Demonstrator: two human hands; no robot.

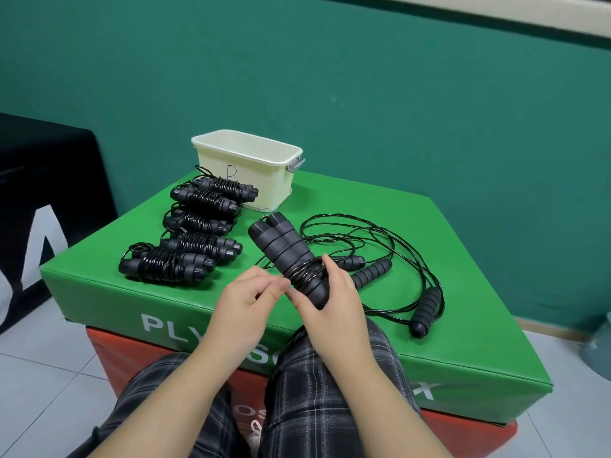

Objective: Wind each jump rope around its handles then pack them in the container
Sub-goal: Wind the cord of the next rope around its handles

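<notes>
Right hand [334,302] grips the near end of the paired handles [284,256], fingers curled round both, thumb on the few turns of cord already on them. Left hand [246,297] sits just beside it on the left, thumb and fingers pinching the cord [299,276] right at the wound section.

Key relation: the handles' long axis runs from the right hand up and away to the far left, free ends pointing roughly at the container [246,168]. Only the near third carries turns; the bare length lies beyond the hands. So the winding has to progress away from the body, along that axis.

The slack feeds in from the right: loose cord [380,233] lies in open loops on the green box [463,276], right of the handles. Judgement: the left hand is the winder and the right is the clamp, so each turn must pull cord across from the right side, under or over the bundle.

A second loose rope's handles [426,312] lie in those loops. I can't tell which strand belongs to which, so there's a snag risk.

Five wound ropes [195,239] are lined up on the left of the box top, the farthest touching the container. From this angle nothing shows inside the container; packing looks not yet started.
</notes>
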